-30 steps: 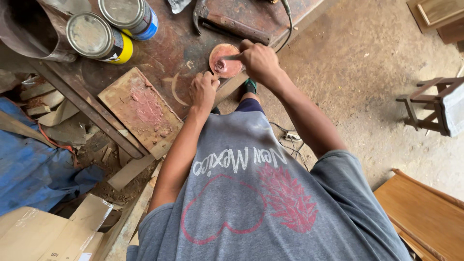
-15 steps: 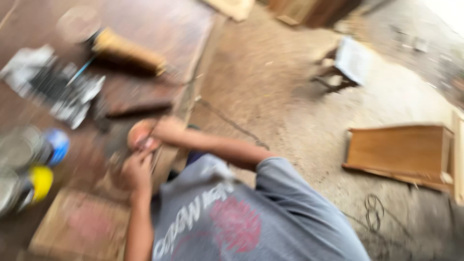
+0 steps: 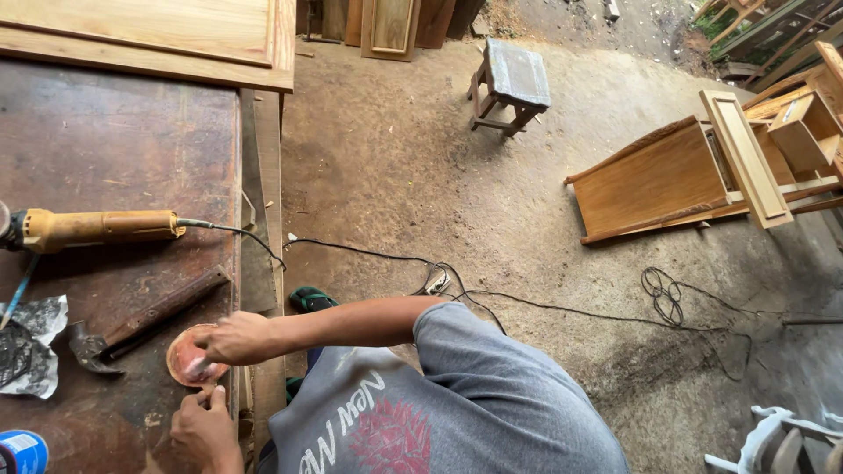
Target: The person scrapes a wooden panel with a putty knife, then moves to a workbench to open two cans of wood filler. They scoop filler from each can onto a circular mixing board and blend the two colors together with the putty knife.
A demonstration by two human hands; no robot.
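Observation:
A round reddish-brown disc (image 3: 180, 355) lies near the edge of a worn dark workbench (image 3: 114, 149). My right hand (image 3: 233, 338) reaches over it and presses a small pale wad (image 3: 197, 366) onto its face with the fingertips. Just below, my left hand (image 3: 204, 428) pinches the disc's near rim with thumb and fingers. My grey printed shirt fills the bottom of the view and hides the bench edge beneath it.
A hammer (image 3: 140, 325) lies beside the disc, with a yellow angle grinder (image 3: 97, 226) and its cord above. Crumpled foil (image 3: 31, 347) and a blue-lidded can (image 3: 22, 449) sit left. The dirt floor holds a stool (image 3: 514, 83), a wooden cabinet frame (image 3: 667, 180), cables (image 3: 544, 303), and a white chair (image 3: 773, 439).
The view has swung to the right, from the cans and bench end to the floor and furniture. Both hands stay at the disc, the right still pressing on its face.

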